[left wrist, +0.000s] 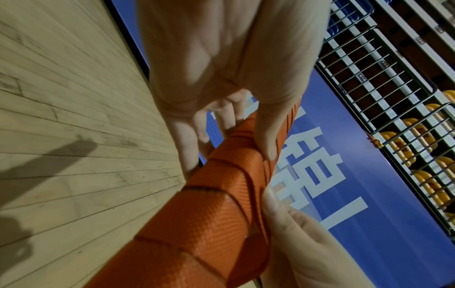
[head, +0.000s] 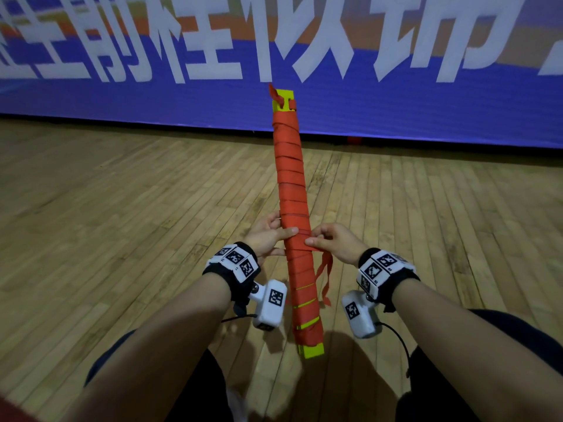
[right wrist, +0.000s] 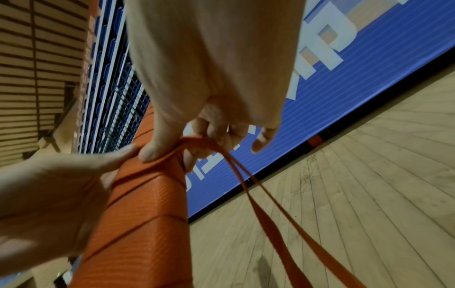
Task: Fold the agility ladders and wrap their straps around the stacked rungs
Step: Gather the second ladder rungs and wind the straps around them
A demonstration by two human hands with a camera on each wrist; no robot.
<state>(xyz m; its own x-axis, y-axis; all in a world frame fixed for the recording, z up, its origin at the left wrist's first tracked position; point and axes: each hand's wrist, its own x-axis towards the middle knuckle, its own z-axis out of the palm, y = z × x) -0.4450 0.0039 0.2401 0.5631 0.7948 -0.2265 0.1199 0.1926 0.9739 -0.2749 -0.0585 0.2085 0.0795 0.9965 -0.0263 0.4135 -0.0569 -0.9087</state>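
A long bundle of stacked yellow rungs (head: 313,351) is held above the floor, pointing away from me, wound almost end to end in orange strap (head: 291,178). My left hand (head: 271,236) grips the bundle from the left, thumb laid across its top, fingers under it; the same left hand (left wrist: 221,97) and bundle (left wrist: 197,224) fill the left wrist view. My right hand (head: 330,242) pinches the strap against the bundle's right side, seen close as the right hand (right wrist: 172,144). The strap's loose ends (head: 326,275) hang below that hand, and trail as loose ends (right wrist: 283,224) toward the floor.
Wooden plank floor (head: 122,223) lies all around. A blue banner with large white characters (head: 396,111) runs along the far wall. Railings and yellow seats (left wrist: 406,146) stand above the banner. My knees (head: 502,345) are at the bottom of the head view.
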